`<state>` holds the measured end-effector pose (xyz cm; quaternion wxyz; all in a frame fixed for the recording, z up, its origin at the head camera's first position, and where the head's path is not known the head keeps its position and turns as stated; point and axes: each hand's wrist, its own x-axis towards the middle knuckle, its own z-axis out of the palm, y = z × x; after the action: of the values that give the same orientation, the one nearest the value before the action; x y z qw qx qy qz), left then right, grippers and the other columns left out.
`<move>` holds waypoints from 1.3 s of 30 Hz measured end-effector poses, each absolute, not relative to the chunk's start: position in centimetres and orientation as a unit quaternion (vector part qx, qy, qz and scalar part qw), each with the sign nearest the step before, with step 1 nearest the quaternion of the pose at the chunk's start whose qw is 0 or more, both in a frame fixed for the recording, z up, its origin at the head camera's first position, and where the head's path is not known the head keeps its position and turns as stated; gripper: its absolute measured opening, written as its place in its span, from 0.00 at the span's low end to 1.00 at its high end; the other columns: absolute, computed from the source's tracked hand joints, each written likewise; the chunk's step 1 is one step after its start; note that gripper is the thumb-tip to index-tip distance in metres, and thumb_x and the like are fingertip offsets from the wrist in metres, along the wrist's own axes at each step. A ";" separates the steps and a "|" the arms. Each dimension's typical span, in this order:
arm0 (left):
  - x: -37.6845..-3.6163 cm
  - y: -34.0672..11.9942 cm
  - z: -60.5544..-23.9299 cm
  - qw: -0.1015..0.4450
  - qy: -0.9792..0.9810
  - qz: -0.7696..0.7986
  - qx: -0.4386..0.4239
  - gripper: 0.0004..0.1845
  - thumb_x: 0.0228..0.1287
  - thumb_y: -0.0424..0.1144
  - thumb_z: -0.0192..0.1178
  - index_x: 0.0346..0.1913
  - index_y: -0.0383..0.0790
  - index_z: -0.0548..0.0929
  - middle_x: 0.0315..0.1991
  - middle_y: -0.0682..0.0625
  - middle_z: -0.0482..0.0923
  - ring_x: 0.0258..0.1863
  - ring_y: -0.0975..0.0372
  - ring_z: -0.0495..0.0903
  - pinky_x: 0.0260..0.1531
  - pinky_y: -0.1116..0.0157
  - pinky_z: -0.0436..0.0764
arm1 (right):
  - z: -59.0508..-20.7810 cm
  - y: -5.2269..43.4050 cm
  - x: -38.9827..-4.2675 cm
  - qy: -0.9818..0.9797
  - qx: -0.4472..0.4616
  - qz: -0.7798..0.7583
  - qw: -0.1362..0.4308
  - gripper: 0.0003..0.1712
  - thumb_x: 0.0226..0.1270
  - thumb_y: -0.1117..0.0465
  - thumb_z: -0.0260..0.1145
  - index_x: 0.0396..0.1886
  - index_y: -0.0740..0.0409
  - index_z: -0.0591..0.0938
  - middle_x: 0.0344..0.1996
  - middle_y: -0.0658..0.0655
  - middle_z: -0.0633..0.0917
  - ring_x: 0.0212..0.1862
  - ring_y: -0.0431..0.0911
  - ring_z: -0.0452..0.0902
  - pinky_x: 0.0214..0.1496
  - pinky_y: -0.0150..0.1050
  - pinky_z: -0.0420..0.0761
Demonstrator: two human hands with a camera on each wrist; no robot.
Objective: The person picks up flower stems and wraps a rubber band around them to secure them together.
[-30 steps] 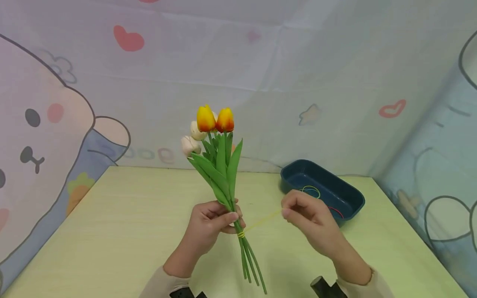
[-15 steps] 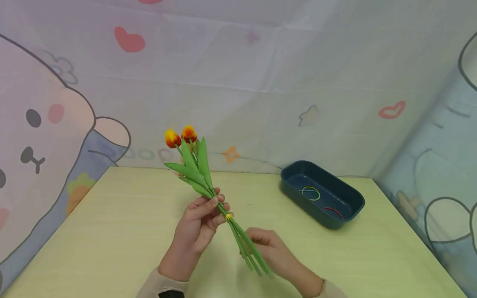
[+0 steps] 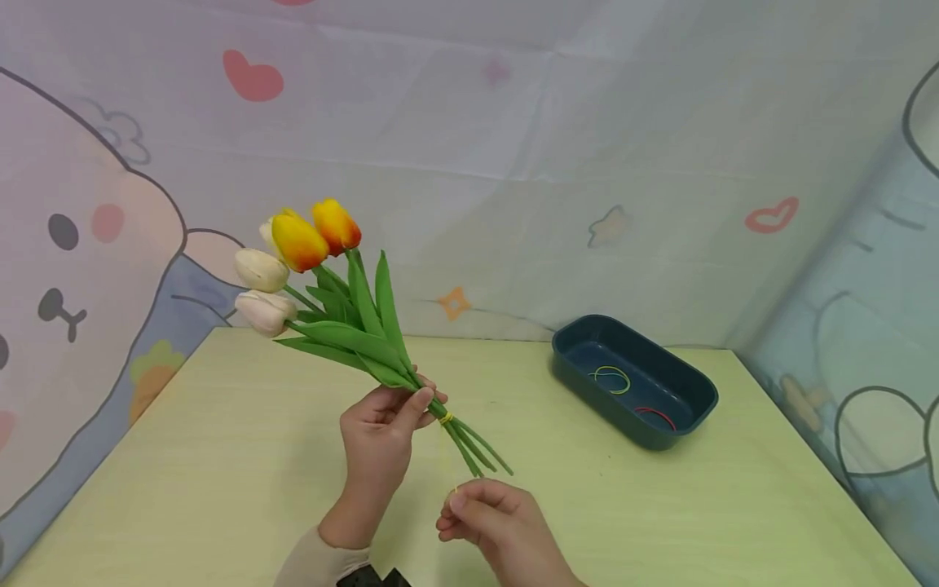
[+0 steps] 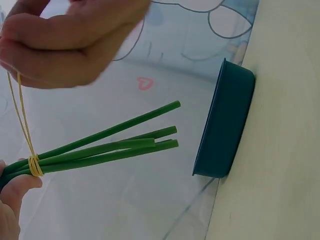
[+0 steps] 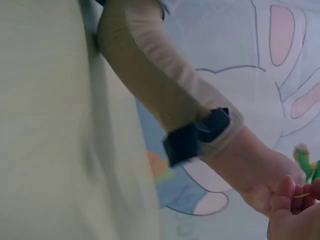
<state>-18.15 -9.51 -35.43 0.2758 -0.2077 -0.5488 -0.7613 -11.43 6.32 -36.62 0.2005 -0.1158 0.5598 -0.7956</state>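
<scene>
The tulip bunch [image 3: 345, 326] sits left of centre in the head view, heads toward the upper left, stem ends pointing lower right. The left hand [image 3: 381, 432] is at its stems; the right hand [image 3: 487, 522] lies below, near the bottom edge. The band [image 3: 447, 419] sits between them, seemingly stretched. The tray [image 3: 634, 379] stands right of centre on the table [image 3: 220, 473], loops [image 3: 612, 377] inside.

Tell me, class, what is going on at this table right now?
A person is binding a bunch of artificial tulips with a yellow rubber band. The left hand grips the stems just above the band, holding the flowers tilted up to the left. The right hand pinches the band's free loop and pulls it taut below the stems. A dark blue tray with spare bands sits on the table.
</scene>
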 end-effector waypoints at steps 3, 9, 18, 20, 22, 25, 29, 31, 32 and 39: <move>-18.2 -9.4 -35.5 0.292 -0.562 -0.737 -0.236 0.04 0.59 0.19 0.61 0.36 0.17 0.80 0.31 0.52 0.85 0.31 0.65 0.86 0.33 0.67 0.86 | -34.9 7.6 -11.9 0.625 -0.172 -0.750 0.132 0.07 0.70 0.62 0.61 0.35 0.62 0.83 0.31 0.49 0.83 0.37 0.41 0.81 0.49 0.36 0.83; -17.5 -9.0 -35.0 0.223 -0.603 -0.734 -0.216 0.06 0.57 0.20 0.62 0.37 0.17 0.80 0.29 0.54 0.83 0.29 0.66 0.85 0.32 0.64 0.87 | -32.8 10.6 -13.7 0.702 -0.356 -0.612 -0.083 0.04 0.67 0.74 0.60 0.34 0.65 0.80 0.28 0.57 0.79 0.31 0.44 0.76 0.32 0.34 0.83; -16.9 -9.8 -33.9 -0.017 -0.531 -0.790 -0.304 0.08 0.64 0.24 0.58 0.44 0.32 0.83 0.31 0.52 0.83 0.30 0.64 0.85 0.31 0.63 0.87 | -32.2 13.5 -16.9 0.693 -0.468 -0.536 -0.120 0.11 0.62 0.79 0.61 0.33 0.59 0.79 0.28 0.54 0.76 0.32 0.43 0.70 0.29 0.33 0.76; -16.9 -10.1 -33.8 -0.069 -0.468 -0.820 -0.322 0.11 0.67 0.25 0.55 0.47 0.39 0.83 0.33 0.52 0.82 0.32 0.63 0.85 0.33 0.65 0.87 | -32.8 13.3 -17.2 0.679 -0.484 -0.542 -0.108 0.11 0.62 0.79 0.61 0.34 0.60 0.79 0.28 0.56 0.76 0.32 0.44 0.71 0.32 0.33 0.79; -16.9 -10.4 -33.7 -0.103 -0.409 -0.845 -0.330 0.12 0.69 0.25 0.53 0.48 0.40 0.82 0.35 0.51 0.80 0.34 0.63 0.85 0.36 0.67 0.86 | -33.7 12.7 -17.3 0.665 -0.488 -0.558 -0.090 0.09 0.63 0.78 0.61 0.34 0.62 0.79 0.29 0.57 0.77 0.33 0.44 0.72 0.35 0.33 0.81; -16.9 -10.5 -33.7 -0.124 -0.349 -0.880 -0.298 0.11 0.70 0.27 0.52 0.48 0.39 0.82 0.37 0.50 0.79 0.37 0.63 0.85 0.38 0.69 0.86 | -35.5 10.9 -17.2 0.638 -0.478 -0.600 -0.066 0.06 0.64 0.78 0.60 0.35 0.67 0.79 0.30 0.62 0.79 0.34 0.41 0.74 0.37 0.32 0.82; -16.9 -10.2 -33.7 -0.079 -0.340 -0.915 -0.202 0.09 0.71 0.27 0.51 0.45 0.38 0.81 0.36 0.51 0.78 0.36 0.63 0.84 0.38 0.71 0.86 | -38.0 7.7 -15.5 0.631 -0.388 -0.671 -0.030 0.04 0.68 0.74 0.59 0.35 0.74 0.78 0.30 0.64 0.81 0.38 0.39 0.79 0.42 0.34 0.85; -17.0 -9.9 -33.7 -0.030 -0.360 -0.921 -0.148 0.10 0.71 0.25 0.50 0.42 0.38 0.81 0.34 0.51 0.79 0.34 0.63 0.84 0.35 0.71 0.86 | -38.8 6.2 -13.9 0.622 -0.292 -0.726 0.017 0.08 0.69 0.69 0.60 0.38 0.74 0.79 0.32 0.58 0.84 0.40 0.40 0.82 0.47 0.37 0.85; -17.0 -9.8 -33.7 -0.002 -0.376 -0.918 -0.124 0.10 0.70 0.24 0.50 0.41 0.38 0.80 0.33 0.51 0.80 0.33 0.63 0.84 0.34 0.71 0.86 | -39.1 5.4 -13.1 0.612 -0.241 -0.752 0.039 0.08 0.70 0.67 0.60 0.39 0.70 0.81 0.34 0.55 0.85 0.41 0.40 0.83 0.48 0.37 0.85; -17.4 -9.2 -34.4 0.178 -0.499 -0.842 -0.100 0.05 0.61 0.21 0.60 0.36 0.31 0.83 0.27 0.50 0.83 0.29 0.62 0.86 0.26 0.70 0.86 | -38.5 3.3 -10.4 0.570 -0.071 -0.814 0.086 0.14 0.69 0.63 0.62 0.43 0.73 0.82 0.40 0.56 0.86 0.41 0.41 0.85 0.51 0.36 0.84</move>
<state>-17.39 -9.20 -34.42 0.1784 -0.0996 -0.4990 -0.8422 -10.41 3.30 -38.48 0.0864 -0.0707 0.5697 -0.8143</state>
